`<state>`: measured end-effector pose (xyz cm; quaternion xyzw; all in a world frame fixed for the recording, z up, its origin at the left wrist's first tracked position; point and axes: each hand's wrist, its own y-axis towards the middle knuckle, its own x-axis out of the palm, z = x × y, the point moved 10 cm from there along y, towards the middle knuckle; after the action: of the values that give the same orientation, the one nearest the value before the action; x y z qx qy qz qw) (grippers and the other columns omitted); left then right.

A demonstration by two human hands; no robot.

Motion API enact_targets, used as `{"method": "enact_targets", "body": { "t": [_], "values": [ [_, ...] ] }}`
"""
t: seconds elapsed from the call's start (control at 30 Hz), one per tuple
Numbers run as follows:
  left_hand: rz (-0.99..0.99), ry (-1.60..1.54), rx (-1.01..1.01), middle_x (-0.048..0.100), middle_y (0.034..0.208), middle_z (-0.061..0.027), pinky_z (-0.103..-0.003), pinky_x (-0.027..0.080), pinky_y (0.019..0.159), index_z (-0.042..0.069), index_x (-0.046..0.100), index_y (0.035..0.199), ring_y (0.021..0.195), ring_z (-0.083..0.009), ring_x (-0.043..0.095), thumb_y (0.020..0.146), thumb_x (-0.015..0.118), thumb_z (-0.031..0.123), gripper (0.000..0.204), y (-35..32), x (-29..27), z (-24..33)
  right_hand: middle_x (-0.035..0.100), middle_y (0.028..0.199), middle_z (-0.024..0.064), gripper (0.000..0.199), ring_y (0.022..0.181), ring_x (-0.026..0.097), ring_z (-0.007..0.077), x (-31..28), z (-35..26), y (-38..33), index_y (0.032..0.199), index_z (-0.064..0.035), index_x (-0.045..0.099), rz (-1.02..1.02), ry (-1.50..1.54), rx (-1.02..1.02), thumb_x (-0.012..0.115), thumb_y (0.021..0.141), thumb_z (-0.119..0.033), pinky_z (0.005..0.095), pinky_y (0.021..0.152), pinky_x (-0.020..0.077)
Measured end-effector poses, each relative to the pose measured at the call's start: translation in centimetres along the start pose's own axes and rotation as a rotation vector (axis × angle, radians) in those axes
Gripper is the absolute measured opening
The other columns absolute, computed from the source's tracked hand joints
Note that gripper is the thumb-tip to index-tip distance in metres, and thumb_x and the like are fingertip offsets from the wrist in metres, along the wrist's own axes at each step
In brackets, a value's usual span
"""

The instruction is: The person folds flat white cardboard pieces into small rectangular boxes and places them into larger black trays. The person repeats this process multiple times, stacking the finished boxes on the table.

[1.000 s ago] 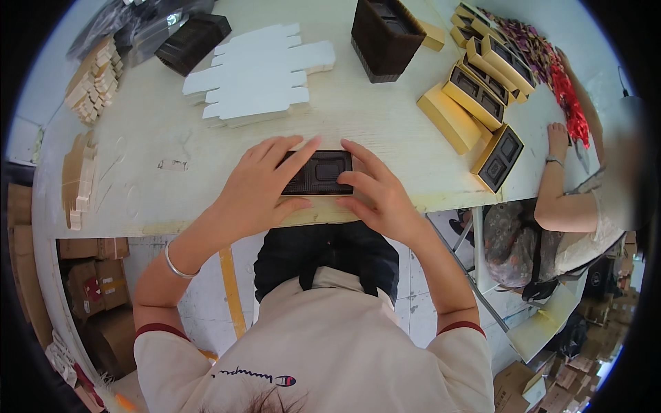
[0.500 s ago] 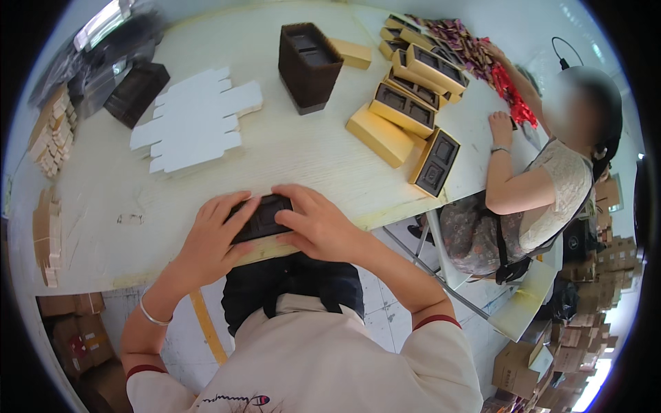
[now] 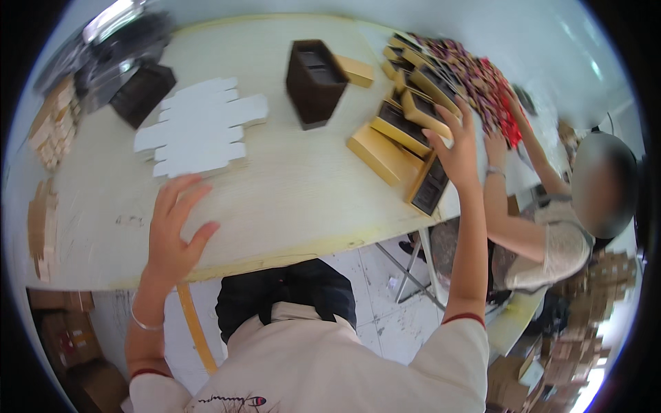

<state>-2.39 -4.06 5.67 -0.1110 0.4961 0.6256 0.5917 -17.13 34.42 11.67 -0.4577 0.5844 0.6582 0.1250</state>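
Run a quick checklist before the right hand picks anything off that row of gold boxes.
1. Right hand open, holding nothing: ok.
2. Right hand over the gold boxes: ok; contact: cannot tell, blurred.
3. Left hand flat on the table, free of the white card blanks: ok.
4. Co-worker's hand close beside the right hand: not ok.
5. Dark tall box clear of the reach: ok.

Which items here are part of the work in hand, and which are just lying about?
In hand: right hand on the gold boxes; left hand flat on the table.

Lying about: white die-cut sheets, dark brown open box, red packets.
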Motion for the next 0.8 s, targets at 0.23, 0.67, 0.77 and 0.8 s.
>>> {"method": "enact_targets", "body": {
  "t": [0.23,0.67,0.77,0.8],
  "values": [
    [-0.150,0.333,-0.135,0.063,0.116,-0.0139,-0.038,0.049,0.089,0.004,0.065,0.108,0.109,-0.0301,0.059,0.077,0.068,0.009,0.032,3.9,0.5,-6.7,0.052,0.131,0.0195,0.030,0.119,0.052,0.0361,1.4,-8.9,-0.6,0.110,-0.0005,0.063,-0.030,0.262,-0.111,0.069,0.081,-0.004,0.0409,0.098,0.0426],
    [-0.099,0.190,-0.059,0.068,0.107,-0.0118,-0.035,0.051,0.084,0.003,0.067,0.103,0.099,-0.0278,0.063,0.076,0.072,0.010,0.029,4.6,0.2,-6.9,0.057,0.124,0.0191,0.035,0.116,0.053,0.0374,11.2,-25.2,-0.8,0.110,-0.0025,0.062,-0.228,0.616,-0.431,0.073,0.078,-0.011,0.0418,0.095,0.0453],
    [-0.242,0.155,-0.107,0.067,0.108,-0.0134,-0.036,0.051,0.082,0.003,0.066,0.109,0.097,-0.0290,0.063,0.077,0.072,0.011,0.033,5.2,0.7,-8.0,0.060,0.119,0.0179,0.034,0.112,0.055,0.0355,14.8,-27.2,1.3,0.109,-0.0025,0.061,-0.282,0.555,-0.523,0.072,0.080,-0.015,0.0427,0.091,0.0463],
    [-0.336,0.166,-0.138,0.067,0.108,-0.0140,-0.037,0.051,0.081,0.003,0.065,0.111,0.095,-0.0294,0.063,0.078,0.071,0.011,0.034,5.1,1.1,-8.5,0.061,0.115,0.0173,0.032,0.109,0.056,0.0351,16.2,-27.4,1.8,0.108,-0.0022,0.061,-0.380,0.557,-0.546,0.071,0.081,-0.016,0.0429,0.088,0.0471]
  ]
}}
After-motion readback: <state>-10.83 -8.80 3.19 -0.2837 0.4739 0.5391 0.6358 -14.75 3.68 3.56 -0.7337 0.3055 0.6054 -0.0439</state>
